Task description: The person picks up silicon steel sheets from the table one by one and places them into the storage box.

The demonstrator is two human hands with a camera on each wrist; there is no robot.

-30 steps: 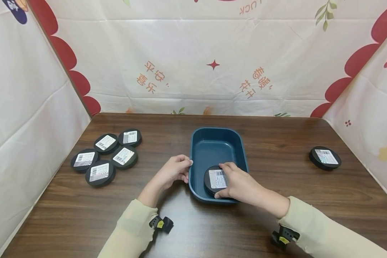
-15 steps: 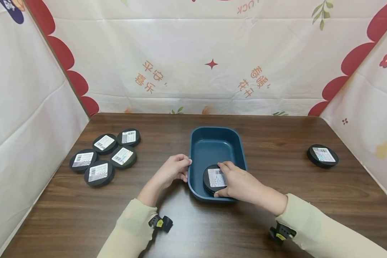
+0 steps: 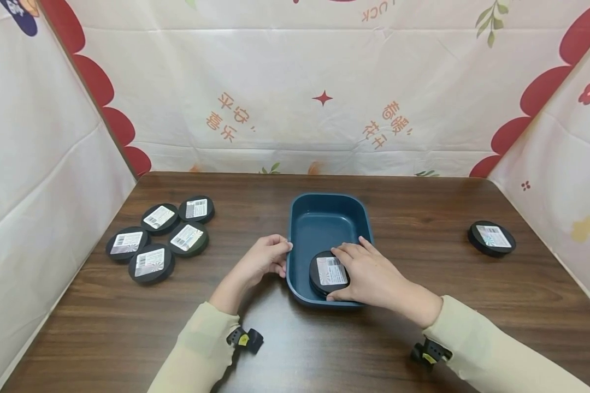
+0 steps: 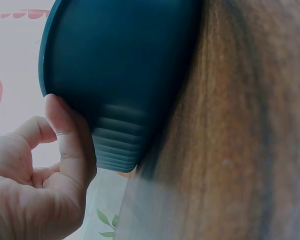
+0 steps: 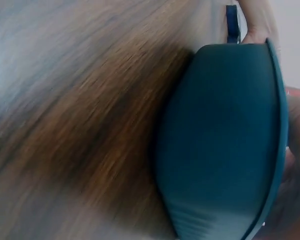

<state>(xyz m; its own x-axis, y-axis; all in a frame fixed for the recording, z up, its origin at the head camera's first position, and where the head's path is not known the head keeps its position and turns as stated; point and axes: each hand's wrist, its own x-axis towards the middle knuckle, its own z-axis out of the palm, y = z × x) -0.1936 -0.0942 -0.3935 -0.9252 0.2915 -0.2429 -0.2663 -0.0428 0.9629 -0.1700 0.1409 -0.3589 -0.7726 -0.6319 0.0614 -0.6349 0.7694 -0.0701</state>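
A dark blue plastic storage box (image 3: 329, 232) stands on the table. My left hand (image 3: 261, 257) pinches its left rim; in the left wrist view the fingers (image 4: 72, 145) bend against the box's outer wall. Inside the near end lies a round flat black disc (image 3: 331, 272) with a white barcode label, on top of at least one more like it. My right hand (image 3: 373, 275) reaches over the right wall, thumb and index finger still at the disc's edges, other fingers spread. In the right wrist view the box wall (image 5: 217, 135) hides most of that hand.
Several black labelled discs (image 3: 149, 264) lie grouped at the table's left. One more disc (image 3: 491, 238) lies far right. White printed curtains (image 3: 295, 109) surround the wooden table (image 3: 255, 355) at the back and sides.
The fingers of my right hand have spread and straightened somewhat, showing more of the disc's right side. The left hand and the box keep their places.
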